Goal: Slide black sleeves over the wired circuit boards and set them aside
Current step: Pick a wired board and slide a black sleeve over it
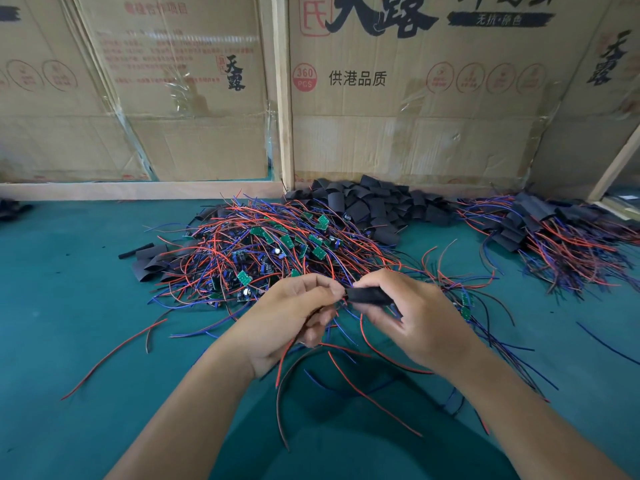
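My right hand [408, 320] pinches a black sleeve [369, 295] held level in front of me. My left hand [298, 317] grips a bundle of red, blue and black wires [346, 375] at the sleeve's left mouth; the wires trail down toward me. The circuit board itself is hidden by my fingers and the sleeve. Behind my hands lies a big tangle of wired green circuit boards [277, 247]. A heap of loose black sleeves [374, 202] sits at the back. A pile of sleeved boards with wires [554, 233] lies at the right.
All of it rests on a green table mat [69, 341]. Cardboard boxes [415, 98] and wooden strips wall off the back. A few flat black sleeves [149, 261] lie left of the tangle. Stray wires [114, 355] lie at the front left.
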Demonstrator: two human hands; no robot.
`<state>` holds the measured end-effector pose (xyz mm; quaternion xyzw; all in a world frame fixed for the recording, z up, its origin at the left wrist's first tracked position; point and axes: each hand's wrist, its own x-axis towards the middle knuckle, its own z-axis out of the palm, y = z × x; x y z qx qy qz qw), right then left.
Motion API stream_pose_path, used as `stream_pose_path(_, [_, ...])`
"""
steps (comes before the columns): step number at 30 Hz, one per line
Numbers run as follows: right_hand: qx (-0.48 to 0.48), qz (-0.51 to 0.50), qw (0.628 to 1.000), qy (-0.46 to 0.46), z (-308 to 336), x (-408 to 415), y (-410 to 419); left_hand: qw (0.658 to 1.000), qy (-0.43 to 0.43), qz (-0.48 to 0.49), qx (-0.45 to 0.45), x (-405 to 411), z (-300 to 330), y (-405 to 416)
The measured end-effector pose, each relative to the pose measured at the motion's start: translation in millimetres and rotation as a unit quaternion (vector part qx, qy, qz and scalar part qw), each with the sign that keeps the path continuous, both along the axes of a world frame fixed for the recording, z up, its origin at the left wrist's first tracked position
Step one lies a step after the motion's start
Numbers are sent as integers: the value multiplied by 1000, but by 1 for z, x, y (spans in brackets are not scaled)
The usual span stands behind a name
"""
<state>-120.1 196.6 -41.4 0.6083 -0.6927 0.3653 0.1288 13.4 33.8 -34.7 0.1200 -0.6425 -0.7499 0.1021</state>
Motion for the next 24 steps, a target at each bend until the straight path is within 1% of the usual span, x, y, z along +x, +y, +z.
stream_pose_path(4, [-29, -59, 996, -63, 8, -9, 4, 987, 40, -8, 158, -11, -2, 8])
stream_pose_path(5, [-31, -80, 994, -75, 10, -13, 5, 982, 52, -7, 183, -13, -4, 11])
stream_pose_path(7, [-24, -128, 988, -85, 17, -25, 8, 977, 58, 2, 206, -14, -9, 14])
stream_pose_path(11, [-8, -207, 973, -103, 41, -63, 11, 975, 48, 35, 215, -17, -11, 16])
stream_pose_path(13, [-17, -244, 965, -91, 54, -90, 14, 977, 37, 49, 204, -19, -13, 17])
stream_pose_path(15, [-1, -297, 951, -83, 64, -124, 18, 978, 35, 56, 200, -20, -15, 18])
stream_pose_path(19, [86, -413, 904, -73, 78, -193, 28, 980, 28, 36, 195, -22, -15, 22])
stream_pose_path(21, [76, -458, 885, -37, 83, -224, 36, 980, 18, 28, 195, -23, -17, 22])
stream_pose_path(24, [25, -531, 847, 5, 86, -264, 55, 981, 10, 32, 191, -24, -22, 21])
